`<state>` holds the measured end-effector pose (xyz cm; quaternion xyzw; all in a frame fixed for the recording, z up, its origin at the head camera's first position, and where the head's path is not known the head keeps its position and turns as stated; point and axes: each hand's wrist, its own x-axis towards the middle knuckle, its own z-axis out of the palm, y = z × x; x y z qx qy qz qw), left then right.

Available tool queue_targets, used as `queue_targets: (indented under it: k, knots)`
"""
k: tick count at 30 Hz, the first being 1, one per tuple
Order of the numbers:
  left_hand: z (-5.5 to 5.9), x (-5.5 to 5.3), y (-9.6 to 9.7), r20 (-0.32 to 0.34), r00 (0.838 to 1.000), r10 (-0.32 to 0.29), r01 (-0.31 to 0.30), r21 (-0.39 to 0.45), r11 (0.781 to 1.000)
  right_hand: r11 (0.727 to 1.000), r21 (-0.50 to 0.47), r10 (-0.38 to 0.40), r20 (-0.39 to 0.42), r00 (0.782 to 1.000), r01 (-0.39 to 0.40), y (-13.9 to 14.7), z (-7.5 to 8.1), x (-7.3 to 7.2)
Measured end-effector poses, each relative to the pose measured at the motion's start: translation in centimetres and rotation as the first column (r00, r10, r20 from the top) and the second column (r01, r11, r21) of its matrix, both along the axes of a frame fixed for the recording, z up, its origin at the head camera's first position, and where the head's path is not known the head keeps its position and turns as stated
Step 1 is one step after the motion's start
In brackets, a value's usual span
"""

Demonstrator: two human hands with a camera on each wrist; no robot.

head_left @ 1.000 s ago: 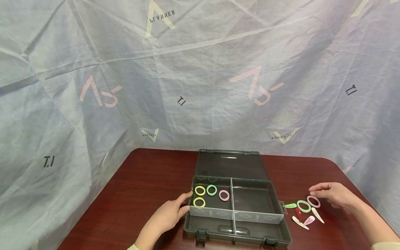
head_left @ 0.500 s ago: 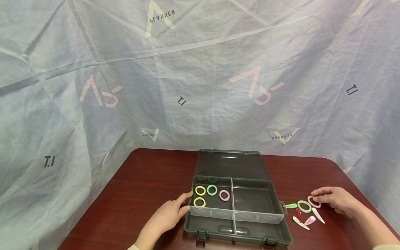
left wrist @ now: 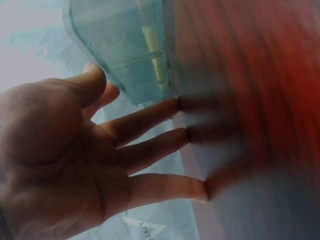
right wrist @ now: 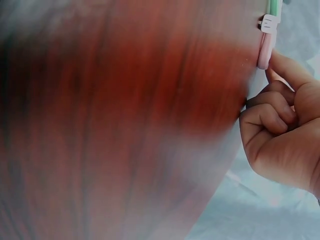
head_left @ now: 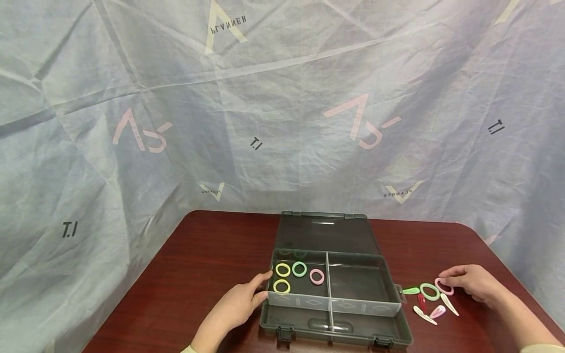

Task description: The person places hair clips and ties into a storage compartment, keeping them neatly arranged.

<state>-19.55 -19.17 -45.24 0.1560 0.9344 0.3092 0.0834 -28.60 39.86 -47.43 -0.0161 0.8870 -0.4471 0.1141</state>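
At the left wall of a dark translucent divided box [head_left: 300,314], my left hand [head_left: 234,304] touches the rim with thumb and index finger. The left wrist view shows the other fingers of that hand [left wrist: 100,150] straight, their tips on the table. My right hand [head_left: 478,284] pinches the edge of a pink hair tie [head_left: 449,292] between thumb and index finger. In the right wrist view the remaining fingers are curled under, beside the pink hair tie [right wrist: 265,52]. A green hair tie [head_left: 429,291] lies directly left of it.
Hair clips lie around there: green [head_left: 411,290], red [head_left: 422,302], pink [head_left: 438,312] and two whitish ones [head_left: 449,305]. Yellow hair ties [head_left: 281,286], a green one [head_left: 299,269] and a pink one [head_left: 316,276] sit in the box's back-left compartment. Its lid [head_left: 326,233] lies back.
My right hand has come down slightly, and its thumb and index finger have closed on the pink hair tie. The left hand has stayed at the box.
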Motion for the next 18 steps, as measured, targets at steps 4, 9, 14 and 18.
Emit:
queue_targets:
  k: [4, 9, 14, 18]
  knots:
    - [0.02, 0.01, -0.04, 0.002, 1.000, -0.001, 0.001, 0.002, 1.000, 0.999, 0.033, -0.006, -0.015, 1.000, 0.006, -0.21, -0.02, -0.10]
    - [0.08, 0.05, 0.03, -0.004, 1.000, -0.003, 0.003, -0.005, 1.000, 0.999, 0.036, 0.004, -0.013, 1.000, -0.004, -0.22, -0.02, -0.19]
    - [0.08, 0.10, 0.05, -0.011, 1.000, 0.001, -0.001, -0.012, 1.000, 0.999, 0.034, 0.016, -0.017, 1.000, -0.016, -0.15, 0.18, -0.17]
    - [0.16, 0.09, 0.05, -0.010, 1.000, -0.001, 0.000, -0.009, 1.000, 0.999, 0.040, 0.020, -0.033, 0.999, -0.019, -0.13, 0.72, -0.28]
